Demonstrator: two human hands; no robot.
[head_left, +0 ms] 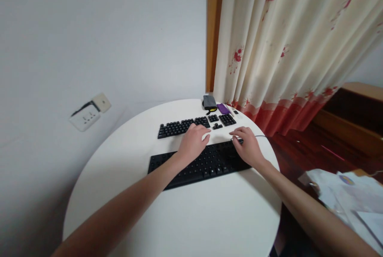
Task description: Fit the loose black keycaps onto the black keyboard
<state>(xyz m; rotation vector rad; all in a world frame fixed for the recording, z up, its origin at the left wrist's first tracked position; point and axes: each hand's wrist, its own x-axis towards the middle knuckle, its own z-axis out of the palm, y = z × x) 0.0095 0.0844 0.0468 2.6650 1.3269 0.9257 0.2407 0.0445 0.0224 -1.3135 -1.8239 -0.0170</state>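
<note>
A black keyboard (206, 165) lies at a slight slant on the white round table, its keycaps apparently off, showing rows of small key posts. Behind it, loose black keycaps (176, 127) stand in rows like a keyboard layout, with a number-pad block (227, 119) and an arrow cluster (217, 126) at the right. My left hand (194, 141) hovers over the keyboard's back edge near the keycaps, thumb and index finger apart. Above the keyboard's right end is my right hand (247, 145), its thumb and forefinger also parted. I see nothing held in either.
At the table's back sit a grey pouch (209, 102), a purple cloth (223, 108) and a small dark piece (236, 112). A thin cable (260, 136) runs off the right edge. A wall socket (85, 117) is left, a curtain (269, 50) behind, papers (350, 193) right.
</note>
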